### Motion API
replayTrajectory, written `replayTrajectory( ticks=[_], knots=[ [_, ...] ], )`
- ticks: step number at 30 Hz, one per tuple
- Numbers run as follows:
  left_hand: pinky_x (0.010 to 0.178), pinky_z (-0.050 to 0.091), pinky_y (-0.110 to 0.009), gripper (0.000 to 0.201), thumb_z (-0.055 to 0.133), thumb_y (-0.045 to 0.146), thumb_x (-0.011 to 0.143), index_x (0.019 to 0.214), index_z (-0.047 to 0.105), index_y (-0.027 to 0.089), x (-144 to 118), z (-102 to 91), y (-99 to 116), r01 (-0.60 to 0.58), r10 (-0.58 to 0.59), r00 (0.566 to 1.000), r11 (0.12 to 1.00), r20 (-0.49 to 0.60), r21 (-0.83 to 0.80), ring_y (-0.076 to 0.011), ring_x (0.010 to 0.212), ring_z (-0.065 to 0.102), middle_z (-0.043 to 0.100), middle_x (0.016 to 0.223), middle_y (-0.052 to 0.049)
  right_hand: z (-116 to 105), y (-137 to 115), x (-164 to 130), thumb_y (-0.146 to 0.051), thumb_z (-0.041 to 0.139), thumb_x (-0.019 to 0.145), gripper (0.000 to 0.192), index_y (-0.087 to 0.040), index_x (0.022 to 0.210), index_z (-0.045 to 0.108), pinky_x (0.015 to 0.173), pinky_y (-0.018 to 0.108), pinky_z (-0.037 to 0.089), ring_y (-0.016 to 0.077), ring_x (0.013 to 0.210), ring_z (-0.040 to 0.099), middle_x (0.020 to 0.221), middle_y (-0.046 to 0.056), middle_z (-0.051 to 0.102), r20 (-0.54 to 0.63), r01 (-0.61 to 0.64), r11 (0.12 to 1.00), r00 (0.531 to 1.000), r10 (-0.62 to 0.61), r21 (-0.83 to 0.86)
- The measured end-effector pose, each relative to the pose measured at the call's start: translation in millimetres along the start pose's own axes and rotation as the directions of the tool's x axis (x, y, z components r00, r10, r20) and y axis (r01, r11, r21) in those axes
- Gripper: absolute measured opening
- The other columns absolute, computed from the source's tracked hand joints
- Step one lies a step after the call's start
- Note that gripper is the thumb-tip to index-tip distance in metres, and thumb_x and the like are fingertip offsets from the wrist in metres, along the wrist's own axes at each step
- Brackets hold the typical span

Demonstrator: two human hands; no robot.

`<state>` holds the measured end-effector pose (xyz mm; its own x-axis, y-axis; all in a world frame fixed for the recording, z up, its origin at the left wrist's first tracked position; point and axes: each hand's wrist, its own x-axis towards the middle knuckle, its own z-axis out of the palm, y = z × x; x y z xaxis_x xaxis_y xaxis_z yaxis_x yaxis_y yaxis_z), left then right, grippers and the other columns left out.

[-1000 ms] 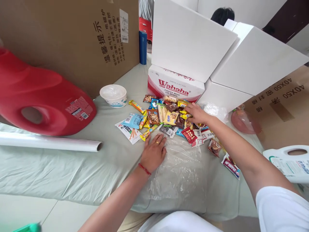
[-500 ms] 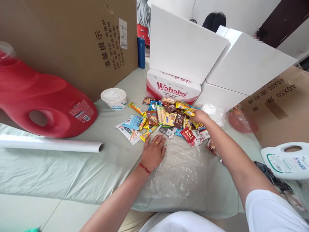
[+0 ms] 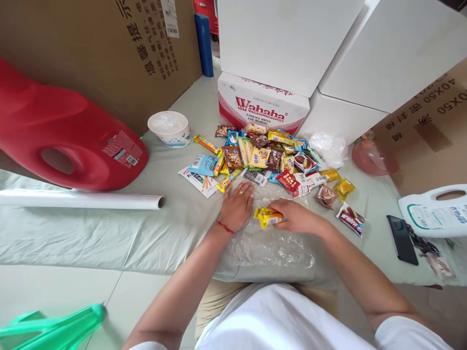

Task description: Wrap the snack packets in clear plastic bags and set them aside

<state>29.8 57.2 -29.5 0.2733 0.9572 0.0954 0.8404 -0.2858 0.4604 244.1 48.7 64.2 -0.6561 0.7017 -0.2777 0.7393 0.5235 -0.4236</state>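
Note:
My right hand (image 3: 294,217) is closed around yellow snack packets (image 3: 268,217), held low over a clear plastic bag (image 3: 272,250) that lies flat near the table's front edge. My left hand (image 3: 237,206) rests flat with its fingers extended, at the upper left of the bag. Just beyond its fingertips spreads a pile of wrapped snacks (image 3: 260,156). A yellow stick packet (image 3: 226,181) lies close to those fingers. On the right of the pile are a brown wrapped snack (image 3: 326,196), a yellow packet (image 3: 344,189) and a red-and-white snack packet (image 3: 350,218).
Behind the pile stands a Wahaha carton (image 3: 260,109) beside white boxes. At left are a red jug (image 3: 91,141), a white roll (image 3: 80,200) and a paper bowl (image 3: 169,130). A phone (image 3: 402,239) and white jug (image 3: 438,211) lie at right.
My right hand has come back from the right side of the pile toward me, bringing yellow packets over the plastic bag. My left hand stays by the pile. The view has tilted down.

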Motion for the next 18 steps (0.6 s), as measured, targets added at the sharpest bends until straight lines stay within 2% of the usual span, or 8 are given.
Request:
replayTrajectory(
  ticks=[2, 4, 7, 11, 13, 15, 18],
  knots=[
    [0.126, 0.020, -0.055, 0.049, 0.026, 0.033, 0.107, 0.146, 0.053, 0.024, -1, -1.1, -1, -0.005, 0.005, 1.000, 1.000, -0.007, 0.004, -0.0222, 0.149, 0.040, 0.049, 0.157, -0.006, 17, 1, 4, -0.030, 0.078, 0.082, 0.053, -0.017, 0.130, 0.061, 0.095, 0.042, 0.048, 0.0306, 0.110, 0.058, 0.122, 0.014, 0.066, -0.113, -0.022, 1.000, 0.993, 0.021, -0.011],
    [0.126, 0.021, -0.055, 0.049, 0.026, 0.033, 0.107, 0.145, 0.055, 0.023, -1, -1.3, -1, -0.018, 0.018, 1.000, 1.000, -0.013, 0.009, -0.0223, 0.148, 0.042, 0.051, 0.156, -0.007, 28, 6, 2, -0.036, 0.077, 0.086, 0.064, -0.020, 0.143, 0.053, 0.103, 0.046, 0.045, 0.0317, 0.120, 0.054, 0.135, 0.015, 0.060, -0.210, -0.022, 0.999, 0.977, 0.031, 0.045],
    [0.124, 0.024, -0.055, 0.047, 0.028, 0.032, 0.106, 0.143, 0.057, 0.024, -1, -0.4, -1, -0.025, 0.025, 0.999, 0.999, -0.025, 0.033, -0.0231, 0.146, 0.045, 0.053, 0.154, -0.007, 41, 9, -7, -0.039, 0.070, 0.092, 0.057, -0.022, 0.143, 0.053, 0.105, 0.048, 0.045, 0.0313, 0.123, 0.052, 0.139, 0.013, 0.059, -0.263, -0.028, 0.995, 0.963, 0.052, 0.093],
    [0.123, 0.027, -0.056, 0.047, 0.029, 0.033, 0.106, 0.142, 0.058, 0.025, 0, 1.2, -1, -0.022, 0.025, 0.999, 0.997, -0.037, 0.075, -0.0243, 0.145, 0.046, 0.054, 0.153, -0.007, 58, -2, -4, -0.049, 0.074, 0.086, 0.067, -0.023, 0.145, 0.053, 0.110, 0.056, 0.039, 0.0375, 0.130, 0.046, 0.141, 0.015, 0.057, -0.321, -0.121, 0.992, 0.942, 0.103, -0.036],
    [0.124, 0.026, -0.056, 0.048, 0.028, 0.033, 0.106, 0.142, 0.058, 0.024, 0, 2.1, -2, -0.028, 0.031, 0.999, 0.997, -0.042, 0.071, -0.0240, 0.146, 0.046, 0.054, 0.153, -0.008, 62, -9, 2, -0.044, 0.077, 0.084, 0.068, -0.019, 0.143, 0.054, 0.112, 0.056, 0.037, 0.0385, 0.129, 0.045, 0.135, 0.016, 0.059, -0.333, -0.143, 0.984, 0.938, 0.100, -0.107],
    [0.124, 0.026, -0.055, 0.048, 0.028, 0.032, 0.106, 0.141, 0.059, 0.024, 1, 2.8, -4, -0.027, 0.029, 0.998, 0.998, -0.047, 0.048, -0.0230, 0.146, 0.046, 0.055, 0.153, -0.008, 61, -13, 4, -0.033, 0.074, 0.086, 0.059, -0.014, 0.139, 0.056, 0.112, 0.053, 0.037, 0.0365, 0.126, 0.047, 0.128, 0.017, 0.061, -0.305, -0.090, 0.980, 0.952, 0.032, -0.176],
    [0.124, 0.027, -0.053, 0.047, 0.027, 0.033, 0.107, 0.139, 0.060, 0.025, 0, 2.4, -6, -0.022, 0.023, 0.999, 1.000, -0.041, 0.019, -0.0212, 0.145, 0.047, 0.056, 0.151, -0.006, 53, -12, -1, -0.024, 0.066, 0.088, 0.048, -0.013, 0.134, 0.058, 0.113, 0.049, 0.037, 0.0325, 0.124, 0.048, 0.123, 0.016, 0.062, -0.208, 0.094, 0.968, 0.967, -0.145, -0.234]
  ],
)
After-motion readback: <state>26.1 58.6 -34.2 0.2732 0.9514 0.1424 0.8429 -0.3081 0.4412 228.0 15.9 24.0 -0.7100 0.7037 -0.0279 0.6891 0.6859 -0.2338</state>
